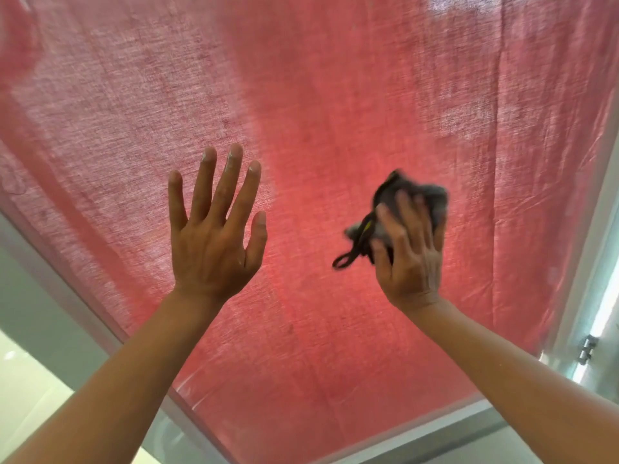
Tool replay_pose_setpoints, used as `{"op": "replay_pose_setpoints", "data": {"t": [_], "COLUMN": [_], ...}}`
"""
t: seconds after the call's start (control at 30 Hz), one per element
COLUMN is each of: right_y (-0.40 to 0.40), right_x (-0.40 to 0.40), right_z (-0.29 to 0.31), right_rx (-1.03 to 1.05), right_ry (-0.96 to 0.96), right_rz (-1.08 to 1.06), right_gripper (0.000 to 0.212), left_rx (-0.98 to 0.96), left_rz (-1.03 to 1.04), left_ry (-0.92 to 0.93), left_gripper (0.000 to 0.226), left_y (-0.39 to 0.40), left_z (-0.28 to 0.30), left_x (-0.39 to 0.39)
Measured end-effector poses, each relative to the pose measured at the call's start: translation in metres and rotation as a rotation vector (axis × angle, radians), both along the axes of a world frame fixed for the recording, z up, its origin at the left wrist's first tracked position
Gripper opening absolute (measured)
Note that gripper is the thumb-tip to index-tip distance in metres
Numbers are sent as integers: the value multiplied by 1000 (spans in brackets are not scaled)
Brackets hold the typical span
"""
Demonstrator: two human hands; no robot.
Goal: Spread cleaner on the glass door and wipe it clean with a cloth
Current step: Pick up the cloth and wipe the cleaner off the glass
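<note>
The glass door [318,95] fills most of the view, with a red woven curtain showing behind the pane. My left hand [214,232] lies flat against the glass with fingers spread and straight; whitish residue shows on its fingertips. My right hand [408,252] presses a crumpled grey cloth [388,209] with dark edging and a loose loop against the glass, fingers curved over it. The cloth and right hand are motion-blurred.
A pale door frame [422,430] runs along the bottom and left of the pane. At the right edge a white frame carries a metal hinge [587,351]. Light floor or wall shows at the lower left.
</note>
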State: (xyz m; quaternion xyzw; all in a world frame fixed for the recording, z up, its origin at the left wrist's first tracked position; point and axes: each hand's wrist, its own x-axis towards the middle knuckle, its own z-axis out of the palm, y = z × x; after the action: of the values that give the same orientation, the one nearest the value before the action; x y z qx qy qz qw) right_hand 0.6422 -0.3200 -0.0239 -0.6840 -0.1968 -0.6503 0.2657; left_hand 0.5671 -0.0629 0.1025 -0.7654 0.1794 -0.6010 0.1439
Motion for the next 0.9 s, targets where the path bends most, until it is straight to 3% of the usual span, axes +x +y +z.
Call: {"op": "replay_pose_setpoints", "data": {"t": [0.07,0.1,0.27,0.37,0.43,0.53,0.6,0.63,0.73,0.8,0.83,0.9], "right_y": [15,26,46,24,9,10,29,40,55,46,42,39], "right_x": [-2,-7,-25,-13,-6,-1,-7,-12,-27,-28,-27,-22], "right_z": [5,2,-43,-30,-14,23,39,38,1,-17,-19,-9], "right_rx": [236,238,-514,-633,-442,254,474,412,-199,-458,-458,-252], "right_ry": [77,83,-115,-219,-160,52,116,103,-42,-106,-106,-42], "right_rz": [-13,17,146,133,106,-18,-17,19,164,165,155,143], "right_gripper": [40,41,37,34,36,38,41,41,36,33,34,34], "left_rx": [-1,-4,-3,-5,-6,-2,-4,-6,-6,-2,-1,-7], "left_rz": [8,7,9,5,2,14,4,-2,2,1,-3,-7], "left_ry": [-4,-5,-6,-11,-10,-21,-21,-19,-18,-22,-23,-19], "left_gripper": [58,58,58,58,58,59,59,59,60,60,60,59], "left_y": [1,1,0,0,-1,0,0,0,0,0,0,0], "left_z": [0,0,0,0,0,-1,-1,-1,-1,-2,-1,-1], "left_x": [0,0,-1,-1,0,1,1,1,1,0,0,0]}}
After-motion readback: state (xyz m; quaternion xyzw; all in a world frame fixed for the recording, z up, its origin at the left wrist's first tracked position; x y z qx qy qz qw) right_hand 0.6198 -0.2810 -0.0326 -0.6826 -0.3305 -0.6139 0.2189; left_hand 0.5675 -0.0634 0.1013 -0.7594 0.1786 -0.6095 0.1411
